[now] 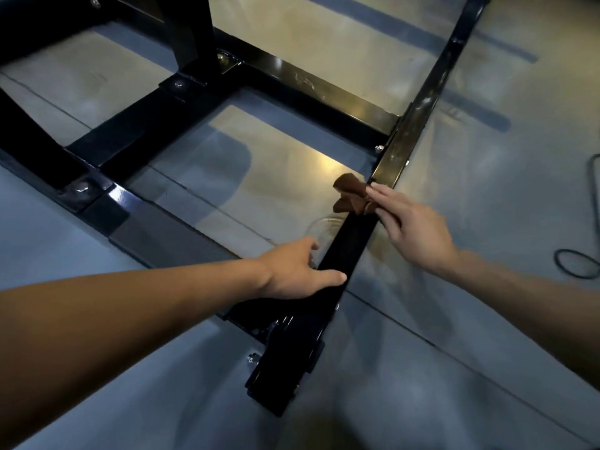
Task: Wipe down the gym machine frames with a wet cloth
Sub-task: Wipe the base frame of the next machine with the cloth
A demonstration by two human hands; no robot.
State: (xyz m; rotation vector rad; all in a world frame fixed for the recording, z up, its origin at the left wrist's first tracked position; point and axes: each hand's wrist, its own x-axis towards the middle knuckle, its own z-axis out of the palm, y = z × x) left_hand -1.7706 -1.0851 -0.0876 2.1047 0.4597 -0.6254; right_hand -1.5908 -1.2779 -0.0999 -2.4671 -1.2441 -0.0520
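A black steel machine frame [406,138] lies low on the floor, with a long rail running from the near centre to the far right. A bunched brown cloth [350,194] sits on that rail. My right hand [412,225] pinches the cloth's right side against the rail, fingers pointing left. My left hand [298,271] rests on the same rail nearer to me, thumb along its top, other fingers reaching over the left edge. The rail's near end carries a bolted bracket [285,358].
Cross bars [321,89] and a thick upright post [191,30] of the frame stand to the left and behind. The floor [487,368] is glossy grey with seams and light glare. A black cable loop [576,263] lies on the floor at the far right.
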